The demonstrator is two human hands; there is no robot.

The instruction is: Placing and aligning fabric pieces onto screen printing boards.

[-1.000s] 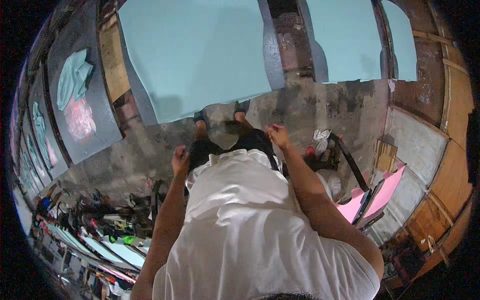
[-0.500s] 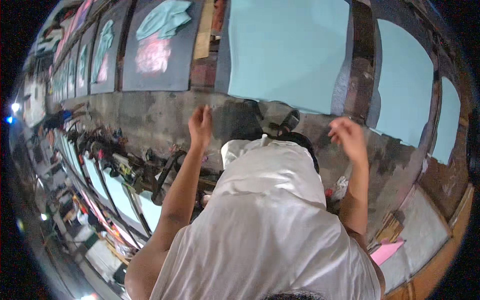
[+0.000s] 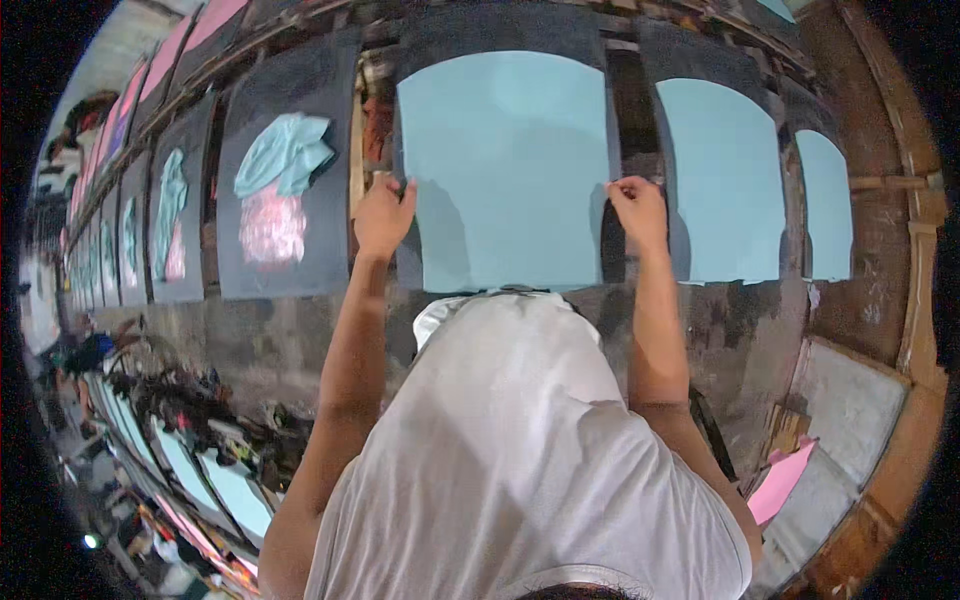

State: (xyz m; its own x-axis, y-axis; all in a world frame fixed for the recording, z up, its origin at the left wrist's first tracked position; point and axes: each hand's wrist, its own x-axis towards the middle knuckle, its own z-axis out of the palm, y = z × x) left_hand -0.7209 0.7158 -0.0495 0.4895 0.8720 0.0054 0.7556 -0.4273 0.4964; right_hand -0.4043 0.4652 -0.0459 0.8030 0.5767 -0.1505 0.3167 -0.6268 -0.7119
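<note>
A pale blue fabric panel (image 3: pixel 505 160) lies flat on a dark board (image 3: pixel 500 30) directly in front of me. My left hand (image 3: pixel 384 220) is at the panel's left edge, fingers apart. Opposite it, my right hand (image 3: pixel 638 212) has its fingertips pinched together at the right edge; I cannot make out what, if anything, is between them. Another blue panel (image 3: pixel 718 170) lies on the board just right of that hand. On the board left of me, crumpled blue fabric (image 3: pixel 283 152) sits above a shiny pink patch (image 3: pixel 270 225).
More boards run away to the left, with blue and pink pieces (image 3: pixel 172 200). A narrower blue panel (image 3: pixel 825 200) is at the right, beside wooden boarding (image 3: pixel 880 150). Behind me are racked boards (image 3: pixel 185 465), clutter (image 3: pixel 230 420) and a pink sheet (image 3: pixel 780 480).
My view has turned and I now stand closer to the middle board. Both hands have risen from beside my body to the two side edges of the blue panel.
</note>
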